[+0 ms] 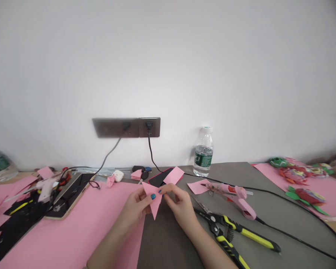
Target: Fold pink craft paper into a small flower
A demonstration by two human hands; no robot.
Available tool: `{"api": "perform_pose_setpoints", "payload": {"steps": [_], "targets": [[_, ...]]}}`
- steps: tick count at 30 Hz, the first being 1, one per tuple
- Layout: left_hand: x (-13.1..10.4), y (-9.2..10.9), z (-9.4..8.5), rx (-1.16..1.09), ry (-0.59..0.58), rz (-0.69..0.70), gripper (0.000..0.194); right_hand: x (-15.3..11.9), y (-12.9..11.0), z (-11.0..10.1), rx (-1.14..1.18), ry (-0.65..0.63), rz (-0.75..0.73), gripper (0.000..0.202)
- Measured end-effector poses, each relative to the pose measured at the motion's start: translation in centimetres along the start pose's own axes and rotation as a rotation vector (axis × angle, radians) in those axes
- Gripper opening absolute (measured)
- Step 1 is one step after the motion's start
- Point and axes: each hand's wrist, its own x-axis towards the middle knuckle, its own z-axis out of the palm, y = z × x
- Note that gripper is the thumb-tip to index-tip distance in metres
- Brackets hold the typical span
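A small piece of pink paper, its lower end coming to a point, is held upright between both hands above the grey table mat. My left hand pinches it from the left, the blue-nailed thumb lying across its face. On the right edge, the thumb and index finger of my right hand close on the same paper. Just behind the hands, a pink paper rectangle lies partly over a dark phone. The fingers behind the paper are hidden.
To the right lie a pink glue gun, its tip over another pink paper piece, and black-and-yellow pliers. A water bottle stands by the wall. Paper flowers sit far right. Left are pink sheets and a phone.
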Motion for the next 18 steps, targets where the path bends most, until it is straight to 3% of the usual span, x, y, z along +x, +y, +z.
{"api": "perform_pose_setpoints", "payload": {"steps": [6, 11, 18], "targets": [[0.4, -0.5, 0.0, -0.095, 0.124, 0.050, 0.036, 0.0, -1.1, 0.1, -0.139, 0.041, -0.148, 0.028], [0.7, -0.7, 0.3, -0.242, 0.148, 0.116, 0.031, -0.4, -1.1, 0.7, -0.387, -0.083, -0.250, 0.040], [0.5, -0.9, 0.4, -0.158, 0.157, 0.123, 0.030, -0.5, -0.7, 0.7, -0.283, -0.005, -0.131, 0.014]]}}
